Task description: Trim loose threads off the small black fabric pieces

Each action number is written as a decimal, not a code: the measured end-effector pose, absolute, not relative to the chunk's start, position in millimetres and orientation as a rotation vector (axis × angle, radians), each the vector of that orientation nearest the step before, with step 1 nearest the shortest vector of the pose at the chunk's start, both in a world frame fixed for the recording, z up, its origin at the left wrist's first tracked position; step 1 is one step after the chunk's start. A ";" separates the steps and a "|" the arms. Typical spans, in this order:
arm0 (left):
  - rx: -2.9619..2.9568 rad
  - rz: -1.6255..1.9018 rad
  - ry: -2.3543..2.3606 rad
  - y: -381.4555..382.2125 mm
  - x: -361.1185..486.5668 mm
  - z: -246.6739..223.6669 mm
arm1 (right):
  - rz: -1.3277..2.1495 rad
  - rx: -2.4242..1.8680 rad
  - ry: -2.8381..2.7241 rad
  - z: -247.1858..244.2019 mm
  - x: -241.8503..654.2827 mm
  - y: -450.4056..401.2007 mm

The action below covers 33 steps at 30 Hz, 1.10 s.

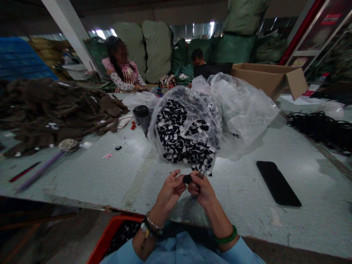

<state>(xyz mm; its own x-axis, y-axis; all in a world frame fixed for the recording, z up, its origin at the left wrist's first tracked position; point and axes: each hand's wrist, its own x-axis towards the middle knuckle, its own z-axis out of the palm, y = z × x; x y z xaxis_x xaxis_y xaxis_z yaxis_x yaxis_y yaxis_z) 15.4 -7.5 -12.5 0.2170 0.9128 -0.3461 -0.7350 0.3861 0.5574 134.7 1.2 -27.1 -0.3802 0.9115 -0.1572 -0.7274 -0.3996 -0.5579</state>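
My left hand (pixel 171 190) pinches one side of a small, dark, rounded piece (pixel 187 179) between thumb and fingers. On the other side, the thumb and fingertips of my right hand (pixel 202 190) close on the same piece. A slim metal tool (pixel 201 173), perhaps thread snips, sticks up from my right hand; its lower part is mostly hidden by the fingers. Just beyond both hands lies a clear plastic bag (pixel 202 96) on its side, its mouth facing me. Many small black-and-white pieces (pixel 173 128) fill it, and some spill onto the table (pixel 110 179).
A phone (pixel 278 182) lies to the right, near black cords (pixel 319 128). Brown fabric pieces (pixel 55 106) are heaped at left, beside a purple-handled tool (pixel 41 170). A dark bottle (pixel 141 117) and cardboard box (pixel 258 79) stand farther back. Two people sit opposite. A red bin (pixel 103 234) is below.
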 end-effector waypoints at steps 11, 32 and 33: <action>0.370 1.070 0.704 -9.7 9.6 -4.0 | 1.987 -0.721 -0.695 -11.0 139.4 -3.8; 0.652 0.987 1.678 -124.4 -164.6 -20.9 | 0.689 -1.636 -1.808 -33.6 152.9 41.7; 0.678 0.930 1.779 -136.5 -180.7 -22.6 | 0.658 -1.664 -1.836 -34.0 148.7 47.5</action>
<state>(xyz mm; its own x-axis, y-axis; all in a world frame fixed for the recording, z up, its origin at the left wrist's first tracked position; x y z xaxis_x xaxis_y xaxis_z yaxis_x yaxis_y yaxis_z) -180.7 -136.5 -22.6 -0.3650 0.7834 -0.5030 0.0340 0.5511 0.8337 148.7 47.5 -34.0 -0.0632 0.9944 0.0852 0.7142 0.1047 -0.6921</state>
